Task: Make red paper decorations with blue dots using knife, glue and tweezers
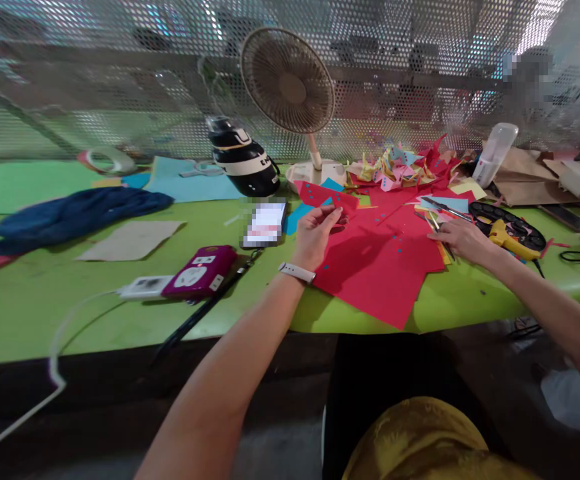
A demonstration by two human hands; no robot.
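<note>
My left hand [317, 233] pinches a small red paper piece with blue dots [320, 195], held up over the left side of a large red sheet [370, 287]. At the right edge of that sheet, my right hand [457, 239] has its fingers closed around a slim metal tool that looks like tweezers or scissors [435, 221]. Small blue dots lie scattered on the red paper. Behind it sits a pile of folded colored paper shapes [395, 167].
Right of my right hand are a black round tray [507, 223] and a yellow glue gun [513, 241]. A fan [290, 83], black bottle [245, 160], phone [265, 225], purple power adapter [200, 272] and blue cloth [75, 217] occupy the green table [130, 327].
</note>
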